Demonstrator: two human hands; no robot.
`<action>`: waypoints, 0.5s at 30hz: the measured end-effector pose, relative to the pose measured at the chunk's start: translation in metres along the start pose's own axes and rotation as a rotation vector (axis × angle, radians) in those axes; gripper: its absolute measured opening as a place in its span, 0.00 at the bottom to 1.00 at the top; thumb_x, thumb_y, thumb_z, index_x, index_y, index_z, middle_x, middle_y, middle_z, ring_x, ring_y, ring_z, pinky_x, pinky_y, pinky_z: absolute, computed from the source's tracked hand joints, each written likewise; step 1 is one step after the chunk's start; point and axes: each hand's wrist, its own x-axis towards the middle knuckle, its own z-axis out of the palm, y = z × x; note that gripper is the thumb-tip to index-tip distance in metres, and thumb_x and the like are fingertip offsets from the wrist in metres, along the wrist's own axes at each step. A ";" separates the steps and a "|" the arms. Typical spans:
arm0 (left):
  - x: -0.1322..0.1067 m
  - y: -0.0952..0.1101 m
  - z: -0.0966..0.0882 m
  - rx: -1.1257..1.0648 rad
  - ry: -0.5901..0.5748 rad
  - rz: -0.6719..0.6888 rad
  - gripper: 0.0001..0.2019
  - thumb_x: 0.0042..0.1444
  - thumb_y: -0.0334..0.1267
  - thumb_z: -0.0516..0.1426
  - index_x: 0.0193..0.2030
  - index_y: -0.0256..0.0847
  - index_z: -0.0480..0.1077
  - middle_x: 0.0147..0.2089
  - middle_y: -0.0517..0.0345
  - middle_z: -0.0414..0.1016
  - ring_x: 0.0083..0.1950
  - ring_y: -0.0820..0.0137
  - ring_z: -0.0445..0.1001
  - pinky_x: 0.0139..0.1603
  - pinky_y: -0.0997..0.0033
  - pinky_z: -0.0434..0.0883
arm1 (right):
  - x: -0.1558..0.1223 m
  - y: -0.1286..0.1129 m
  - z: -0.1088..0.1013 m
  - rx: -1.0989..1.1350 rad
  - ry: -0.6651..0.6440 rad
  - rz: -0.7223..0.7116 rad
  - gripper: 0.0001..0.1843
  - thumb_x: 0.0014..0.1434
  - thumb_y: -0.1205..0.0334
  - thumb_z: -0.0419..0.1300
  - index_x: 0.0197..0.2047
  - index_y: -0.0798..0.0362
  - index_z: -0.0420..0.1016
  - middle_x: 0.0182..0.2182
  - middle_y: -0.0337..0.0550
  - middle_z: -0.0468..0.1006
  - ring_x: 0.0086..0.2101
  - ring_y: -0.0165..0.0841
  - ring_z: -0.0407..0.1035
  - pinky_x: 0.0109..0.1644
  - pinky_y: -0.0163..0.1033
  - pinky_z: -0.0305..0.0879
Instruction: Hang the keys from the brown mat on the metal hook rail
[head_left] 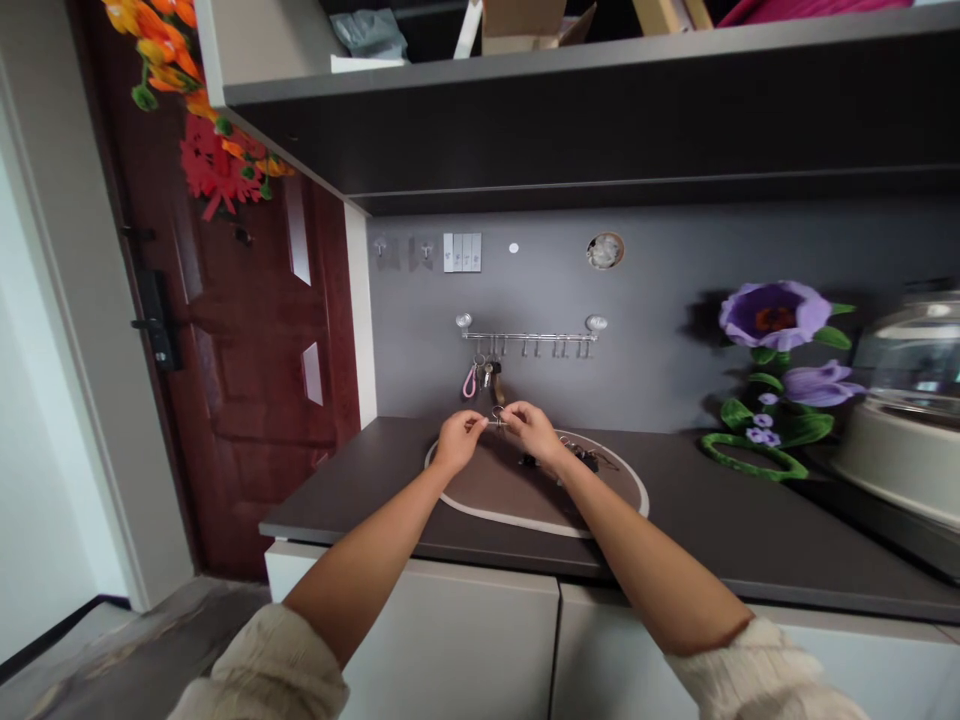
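Observation:
My left hand [460, 440] and my right hand [534, 432] meet above the brown oval mat [495, 490], fingers pinched. Between the fingertips is a small metal key ring [498, 412], gripped by my right hand. My left fingers are closed at a thin piece by the ring, too small to make out. Partly behind my right wrist, a cluster of dark keys [585, 458] lies on the mat. On the wall just beyond, a metal hook rail [529, 337] carries hanging keys [488, 374] and a pink loop strap [469, 382] at its left end.
A dark overhead shelf [570, 120] juts out above the counter [697, 530]. Purple fabric flowers [776, 320] and a white appliance with a clear top [900, 440] stand at the right. A dark red door [255, 400] is on the left. Clear wall hooks [426, 250] sit above the rail.

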 end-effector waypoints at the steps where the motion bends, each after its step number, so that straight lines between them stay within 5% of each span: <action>1: 0.000 -0.002 0.001 0.030 -0.004 0.013 0.09 0.50 0.39 0.52 0.29 0.35 0.70 0.29 0.56 0.73 0.31 0.75 0.68 0.36 0.74 0.65 | 0.002 -0.001 -0.001 0.043 0.002 0.026 0.11 0.46 0.55 0.56 0.28 0.55 0.64 0.24 0.35 0.67 0.26 0.25 0.62 0.34 0.33 0.61; 15: -0.002 -0.009 0.005 0.283 -0.104 0.091 0.09 0.52 0.37 0.51 0.29 0.37 0.70 0.29 0.57 0.69 0.31 0.73 0.65 0.35 0.73 0.61 | 0.077 -0.035 -0.009 0.237 0.207 0.214 0.04 0.53 0.68 0.50 0.27 0.54 0.60 0.21 0.35 0.65 0.23 0.23 0.64 0.27 0.33 0.67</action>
